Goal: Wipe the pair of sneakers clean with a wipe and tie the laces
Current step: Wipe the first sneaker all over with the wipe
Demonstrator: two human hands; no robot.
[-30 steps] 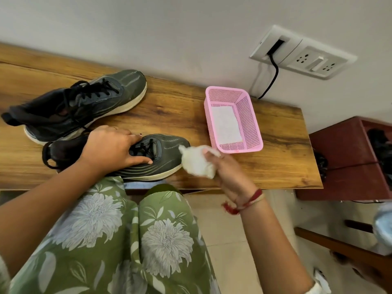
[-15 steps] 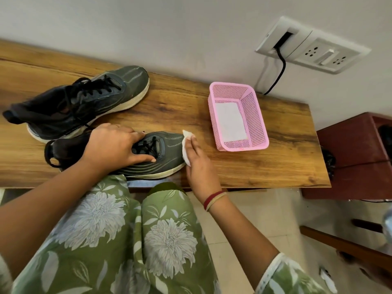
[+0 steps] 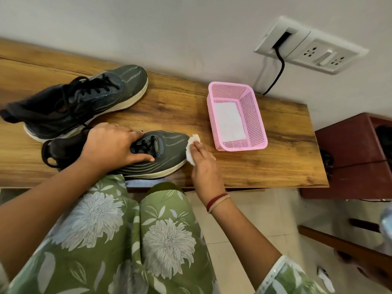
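Note:
Two dark grey-green sneakers with black laces and white soles lie on a wooden table [image 3: 265, 166]. The near sneaker [image 3: 167, 145] sits at the front edge, toe pointing right. My left hand [image 3: 112, 145] rests on its laces and holds it down, fingers spread over the tongue. My right hand [image 3: 203, 160] presses a crumpled white wipe [image 3: 192, 145] against the toe. The far sneaker [image 3: 84, 100] lies behind, untouched, its laces loose.
A pink perforated basket [image 3: 254, 124] holding a white sheet stands to the right of the toe. On the wall hangs a socket panel [image 3: 311, 47] with a black cable. A dark red cabinet [image 3: 350, 153] stands right of the table. My knees are below the table edge.
My right hand brought the crumpled wipe from in front of the table edge up to the near sneaker's toe and now presses it there. My left hand stayed on the laces.

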